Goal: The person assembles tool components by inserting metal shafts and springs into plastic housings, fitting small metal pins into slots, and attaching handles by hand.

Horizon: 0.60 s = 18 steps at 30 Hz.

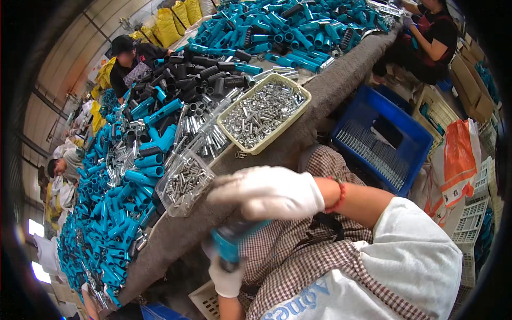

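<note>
My left hand (226, 278), in a white glove, closes around the lower end of a teal and black tubular tool housing (227, 244). The housing is tilted and smeared by motion. Just above it is my right hand (269, 193), also white-gloved, with a red bead bracelet at the wrist. Its fingers are blurred, and I cannot tell whether they touch the housing or pinch something small. Close beyond my right hand, on the table edge, stands a clear plastic box (184, 184) of small metal pins. A cream tray (304, 104) heaped with small metal parts lies farther off.
Teal housings (120, 197) and black tubes (200, 69) pile high across the table. Grey cloth (341, 74) covers its near edge. A blue crate (421, 152) of metal rods stands to the right, near an orange and white sack (460, 154). Several other people work around the table.
</note>
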Available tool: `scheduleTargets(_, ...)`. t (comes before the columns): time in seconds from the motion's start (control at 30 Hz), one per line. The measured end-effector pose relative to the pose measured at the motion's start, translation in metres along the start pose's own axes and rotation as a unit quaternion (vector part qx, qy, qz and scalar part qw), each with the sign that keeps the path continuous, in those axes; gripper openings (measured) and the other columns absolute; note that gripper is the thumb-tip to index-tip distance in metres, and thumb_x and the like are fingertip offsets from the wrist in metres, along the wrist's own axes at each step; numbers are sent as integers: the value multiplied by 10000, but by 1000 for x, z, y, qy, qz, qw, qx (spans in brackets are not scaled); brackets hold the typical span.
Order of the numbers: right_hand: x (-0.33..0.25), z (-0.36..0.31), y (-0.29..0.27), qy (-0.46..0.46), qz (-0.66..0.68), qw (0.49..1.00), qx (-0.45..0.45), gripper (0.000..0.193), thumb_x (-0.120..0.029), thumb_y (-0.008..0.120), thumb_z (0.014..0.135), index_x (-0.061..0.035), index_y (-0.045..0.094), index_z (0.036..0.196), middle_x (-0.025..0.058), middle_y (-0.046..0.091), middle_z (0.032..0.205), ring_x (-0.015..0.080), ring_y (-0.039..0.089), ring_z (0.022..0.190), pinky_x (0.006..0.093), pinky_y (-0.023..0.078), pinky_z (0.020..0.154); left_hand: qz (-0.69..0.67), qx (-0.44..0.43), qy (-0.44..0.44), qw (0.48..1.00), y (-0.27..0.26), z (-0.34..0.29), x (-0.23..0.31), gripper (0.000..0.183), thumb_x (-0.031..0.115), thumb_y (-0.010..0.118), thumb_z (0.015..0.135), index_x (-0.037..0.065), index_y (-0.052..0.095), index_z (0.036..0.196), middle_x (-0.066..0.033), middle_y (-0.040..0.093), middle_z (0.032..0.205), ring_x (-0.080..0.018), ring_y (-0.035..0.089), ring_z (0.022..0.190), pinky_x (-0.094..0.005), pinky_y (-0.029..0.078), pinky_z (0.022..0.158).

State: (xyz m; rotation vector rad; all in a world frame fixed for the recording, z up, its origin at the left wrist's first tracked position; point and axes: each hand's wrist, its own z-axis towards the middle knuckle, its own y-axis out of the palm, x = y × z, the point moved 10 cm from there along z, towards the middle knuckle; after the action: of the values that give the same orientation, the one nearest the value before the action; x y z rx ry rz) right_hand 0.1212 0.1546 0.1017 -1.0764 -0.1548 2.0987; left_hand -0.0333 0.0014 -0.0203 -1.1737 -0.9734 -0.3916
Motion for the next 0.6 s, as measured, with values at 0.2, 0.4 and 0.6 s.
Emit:
scheduleTargets(0.2,4,10,3,-2,-36,999,-1,472,-343,396,998,-2,512,1303,240,556,1274,379,494,1230,422,394,1035,199,-243,126,941,64,-5,32,530,197,779,654,104,613,1149,-150,677,971,-340,660,827,-409,531,712)
scheduleTargets(0.4,-18,-5,35,-42,50,997,-50,547,-420,364,1000,-2,482,1333,224,499,1350,392,416,1310,451,336,1090,62,32,39,997,4,7,-22,535,208,796,742,-1,568,1178,-209,664,927,-307,677,841,-355,521,763)
scheduleTargets(0.6,16,6,10,56,-176,982,31,546,-432,528,908,-4,541,1249,203,574,1223,375,553,1113,449,424,966,284,-288,34,914,78,-7,6,542,261,693,781,151,527,1286,-127,667,1005,-331,653,878,-409,519,752)
